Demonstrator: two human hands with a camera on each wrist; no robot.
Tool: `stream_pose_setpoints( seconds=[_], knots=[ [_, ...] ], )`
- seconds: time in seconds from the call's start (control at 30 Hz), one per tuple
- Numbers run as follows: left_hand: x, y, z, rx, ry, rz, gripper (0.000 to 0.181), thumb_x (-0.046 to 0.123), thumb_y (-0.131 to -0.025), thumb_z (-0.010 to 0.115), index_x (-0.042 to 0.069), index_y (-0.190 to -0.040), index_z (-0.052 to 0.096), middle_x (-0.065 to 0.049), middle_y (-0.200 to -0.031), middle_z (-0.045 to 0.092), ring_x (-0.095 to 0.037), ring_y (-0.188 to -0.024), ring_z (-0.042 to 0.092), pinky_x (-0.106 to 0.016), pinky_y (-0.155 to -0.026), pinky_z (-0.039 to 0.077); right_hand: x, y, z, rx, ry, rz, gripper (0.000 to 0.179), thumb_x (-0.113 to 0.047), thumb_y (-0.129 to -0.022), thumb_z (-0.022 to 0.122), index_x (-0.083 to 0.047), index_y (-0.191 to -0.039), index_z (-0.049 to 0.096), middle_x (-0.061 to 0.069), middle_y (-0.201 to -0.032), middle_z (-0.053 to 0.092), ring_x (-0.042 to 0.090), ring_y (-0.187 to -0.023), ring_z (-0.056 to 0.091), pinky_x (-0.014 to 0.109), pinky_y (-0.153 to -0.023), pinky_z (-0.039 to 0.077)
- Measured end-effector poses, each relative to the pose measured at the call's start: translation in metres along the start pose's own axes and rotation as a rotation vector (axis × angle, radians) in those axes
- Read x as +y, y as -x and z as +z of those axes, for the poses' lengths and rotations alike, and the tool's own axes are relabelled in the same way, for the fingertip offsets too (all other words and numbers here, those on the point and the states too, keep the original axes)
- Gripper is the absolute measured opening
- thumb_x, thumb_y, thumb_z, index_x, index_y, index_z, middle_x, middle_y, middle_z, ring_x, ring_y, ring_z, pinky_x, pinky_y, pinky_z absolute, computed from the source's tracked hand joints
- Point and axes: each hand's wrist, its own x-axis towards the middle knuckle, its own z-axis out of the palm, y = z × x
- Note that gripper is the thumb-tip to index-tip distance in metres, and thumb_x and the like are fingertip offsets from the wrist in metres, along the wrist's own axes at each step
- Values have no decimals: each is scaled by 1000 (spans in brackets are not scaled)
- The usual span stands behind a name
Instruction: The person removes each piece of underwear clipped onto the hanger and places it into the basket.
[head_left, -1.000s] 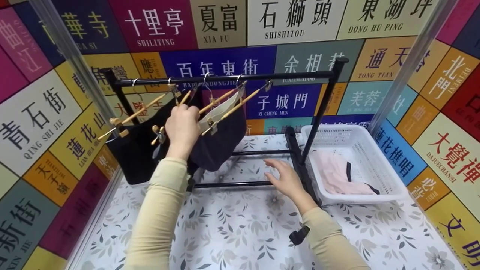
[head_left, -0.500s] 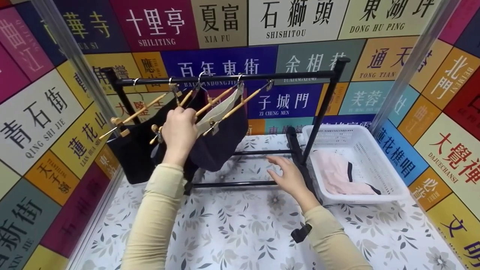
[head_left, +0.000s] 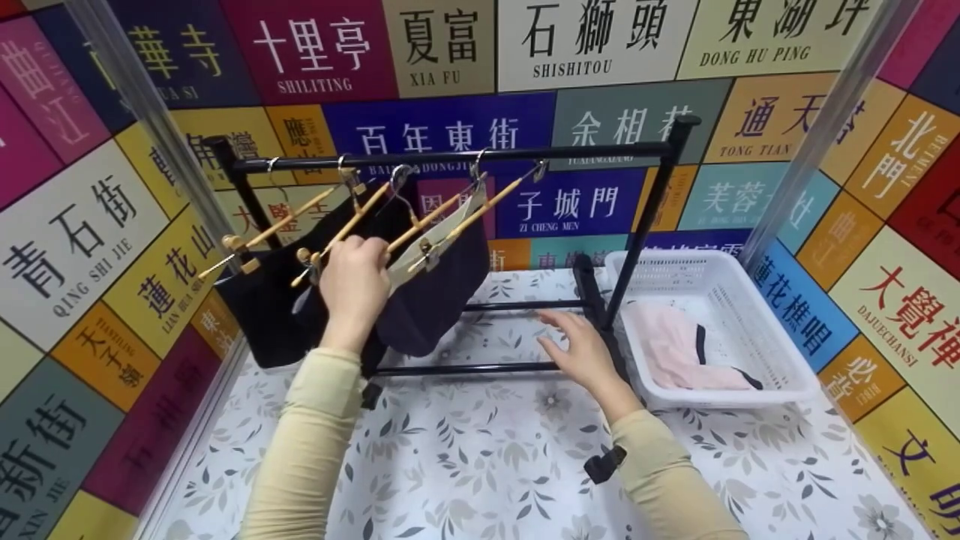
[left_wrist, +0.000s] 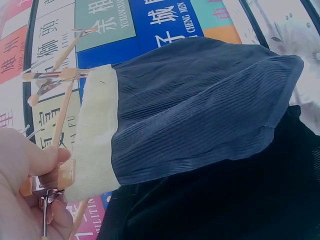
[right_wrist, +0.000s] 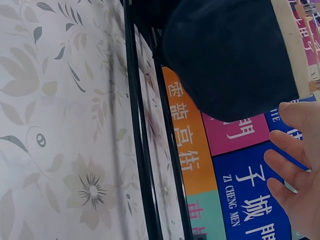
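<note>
My left hand [head_left: 354, 281] grips the near end of a wooden clip hanger [head_left: 424, 223]. In the left wrist view, thumb and fingers close around its metal-and-wood clip [left_wrist: 48, 184] at the cream waistband. A navy ribbed garment [left_wrist: 200, 112] hangs from that waistband, looking like shorts or a skirt. The hanger's wire hook [head_left: 403, 177] shows just below the black rail [head_left: 442, 157]. My right hand [head_left: 579, 346] is held in the air right of the garment, fingers spread and holding nothing.
Other clip hangers, including one at the right [head_left: 484, 212], hang on the rack; black clothing [head_left: 262, 322] hangs at the left. A white basket [head_left: 806, 367] with a pink, black-edged garment [head_left: 667, 349] stands at the right. Lower bars [head_left: 472, 369] cross the floral tabletop [head_left: 480, 457].
My left hand has moved slightly down and toward me with the hanger. Its hook has dropped from the rail's level to just below it. My right hand has barely moved.
</note>
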Motion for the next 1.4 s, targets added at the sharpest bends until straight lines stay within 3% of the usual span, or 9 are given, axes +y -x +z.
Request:
stream_pose_setpoints(
  seconds=[0.37,0.83,1.4],
  knots=[
    [-9,26,13,-113,5,-31,10,8,-86,69,10,-95,75,-11,-89,66,-35,-84,60,-50,-64,50,2,-6,-6,-9,12,-31,43,-9,-89,73,-5,-130,61,11,-118,67,31,-110,60,46,-98,44],
    [-12,52,35,-272,11,-58,11,12,-89,68,14,-97,76,-6,-90,66,-31,-86,61,-49,-67,51,4,-19,-19,-24,64,-17,43,-11,-90,73,-7,-131,61,12,-121,66,34,-113,58,47,-101,42],
    [-8,82,54,-360,63,41,12,9,-83,72,15,-93,77,-1,-85,65,-26,-84,61,-43,-70,51,8,-28,-34,-45,121,-37,47,-13,-87,75,-7,-131,61,13,-123,65,34,-115,56,49,-96,44]
  ],
)
